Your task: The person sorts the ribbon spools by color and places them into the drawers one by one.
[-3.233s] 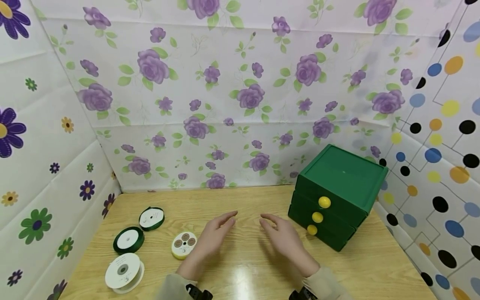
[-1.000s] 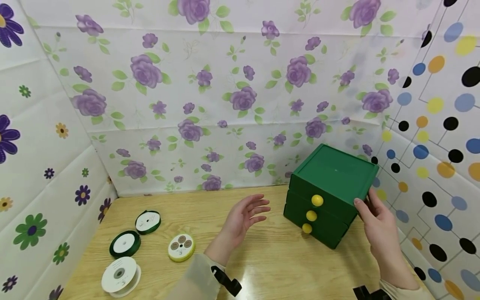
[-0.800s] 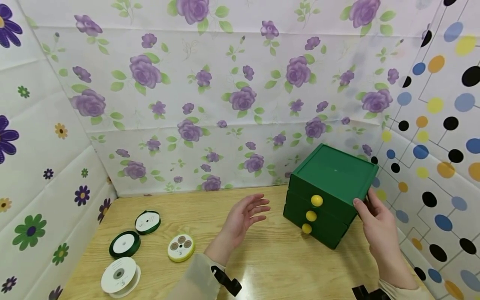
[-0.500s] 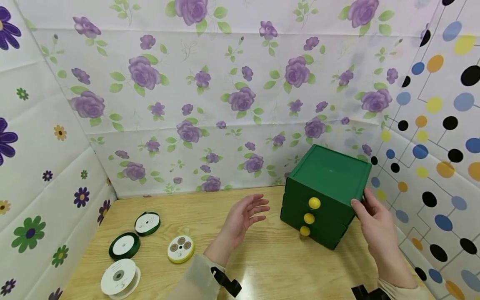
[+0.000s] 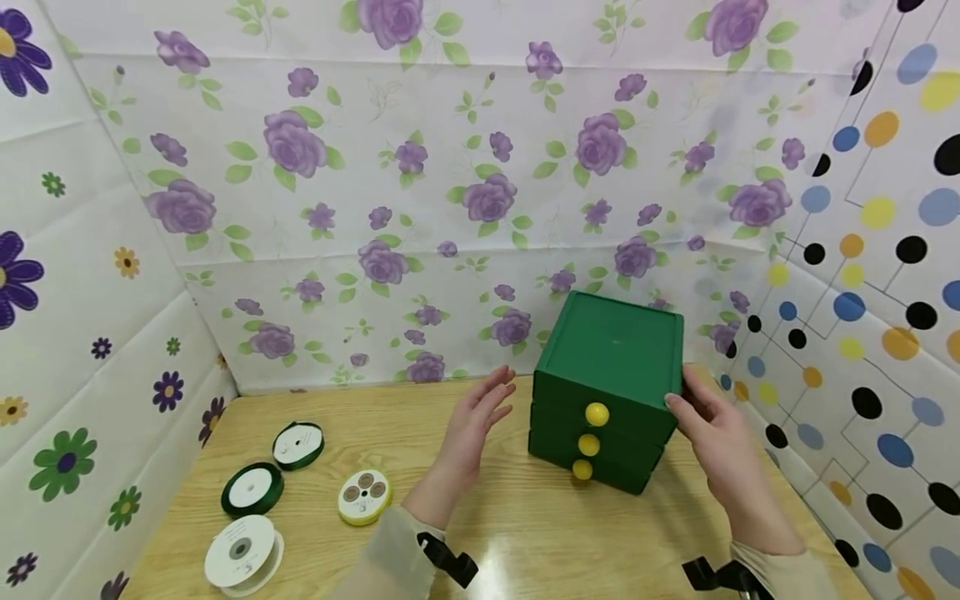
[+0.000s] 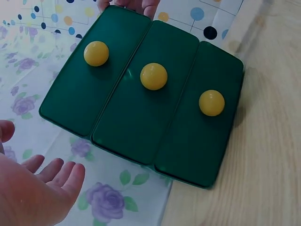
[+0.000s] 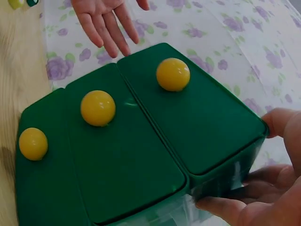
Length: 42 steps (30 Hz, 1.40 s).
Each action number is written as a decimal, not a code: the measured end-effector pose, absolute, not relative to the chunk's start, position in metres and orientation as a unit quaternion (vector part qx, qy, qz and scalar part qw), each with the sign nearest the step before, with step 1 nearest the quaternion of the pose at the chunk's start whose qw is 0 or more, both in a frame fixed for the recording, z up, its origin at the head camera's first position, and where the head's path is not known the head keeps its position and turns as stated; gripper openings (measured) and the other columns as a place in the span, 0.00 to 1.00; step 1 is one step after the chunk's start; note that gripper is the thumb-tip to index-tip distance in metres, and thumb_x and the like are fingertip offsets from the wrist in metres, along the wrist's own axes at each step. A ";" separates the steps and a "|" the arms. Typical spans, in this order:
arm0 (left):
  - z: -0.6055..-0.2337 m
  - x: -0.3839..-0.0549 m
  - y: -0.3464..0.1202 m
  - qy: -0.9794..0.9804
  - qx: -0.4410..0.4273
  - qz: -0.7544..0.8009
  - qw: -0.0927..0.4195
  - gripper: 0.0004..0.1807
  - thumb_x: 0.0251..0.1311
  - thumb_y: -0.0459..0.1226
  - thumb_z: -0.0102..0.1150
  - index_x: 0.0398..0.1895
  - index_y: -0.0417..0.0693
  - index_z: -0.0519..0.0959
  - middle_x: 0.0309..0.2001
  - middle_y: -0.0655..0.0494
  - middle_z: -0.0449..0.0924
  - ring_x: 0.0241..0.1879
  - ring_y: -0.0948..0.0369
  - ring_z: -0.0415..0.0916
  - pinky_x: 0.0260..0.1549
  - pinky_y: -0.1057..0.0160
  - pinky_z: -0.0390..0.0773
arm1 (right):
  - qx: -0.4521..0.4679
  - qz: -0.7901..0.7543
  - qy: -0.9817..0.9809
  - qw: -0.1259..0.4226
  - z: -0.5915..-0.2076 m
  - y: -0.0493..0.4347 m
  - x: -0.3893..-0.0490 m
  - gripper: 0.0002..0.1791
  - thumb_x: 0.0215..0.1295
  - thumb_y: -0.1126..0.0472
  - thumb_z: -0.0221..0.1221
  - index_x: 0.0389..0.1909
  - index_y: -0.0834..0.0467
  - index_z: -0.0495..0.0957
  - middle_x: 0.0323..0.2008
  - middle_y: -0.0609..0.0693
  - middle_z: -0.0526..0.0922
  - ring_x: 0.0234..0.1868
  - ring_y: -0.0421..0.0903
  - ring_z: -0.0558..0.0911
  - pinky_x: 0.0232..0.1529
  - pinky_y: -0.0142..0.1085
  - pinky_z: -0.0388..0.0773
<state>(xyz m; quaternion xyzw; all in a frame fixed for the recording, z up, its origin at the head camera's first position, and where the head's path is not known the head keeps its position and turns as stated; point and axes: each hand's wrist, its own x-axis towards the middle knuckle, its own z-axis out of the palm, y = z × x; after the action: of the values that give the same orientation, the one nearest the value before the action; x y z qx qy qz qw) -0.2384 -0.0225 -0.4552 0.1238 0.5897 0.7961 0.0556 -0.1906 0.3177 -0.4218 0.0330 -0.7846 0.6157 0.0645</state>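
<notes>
A green three-drawer box with round yellow knobs stands on the table, to the right of the middle. My right hand touches its right side, the thumb at the top front corner and the fingers along the side wall. In the right wrist view those fingers lie against a see-through part of the side. On the other side, my left hand is held up with spread, relaxed fingers, apart from the box. All drawers look closed.
At the left of the wooden table lie a white spool, two dark green ribbon rolls and a yellow-edged roll. Flower-patterned cloth hangs behind; dotted cloth is at the right.
The drawer box has slid left across the table and turned to face more forward, my right hand moving with it. My left hand has shifted slightly left. The rolls stay put.
</notes>
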 end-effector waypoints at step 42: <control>-0.446 -0.240 -0.053 0.634 0.035 0.772 -0.043 0.37 0.76 0.50 0.65 0.80 0.45 0.68 0.80 0.54 0.66 0.82 0.52 0.53 0.80 0.48 0.56 | 0.125 0.662 -0.732 -0.103 -0.419 0.265 -0.278 0.42 0.83 0.48 0.58 0.87 0.55 0.51 0.85 0.60 0.53 0.80 0.59 0.65 0.75 0.53 0.69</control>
<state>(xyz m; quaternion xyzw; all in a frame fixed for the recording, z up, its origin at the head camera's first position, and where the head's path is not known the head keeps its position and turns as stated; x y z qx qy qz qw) -0.2403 -0.0531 -0.4463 0.0350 0.6337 0.7715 -0.0434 -0.2783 0.2652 -0.4189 0.1250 -0.7318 0.6621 -0.1026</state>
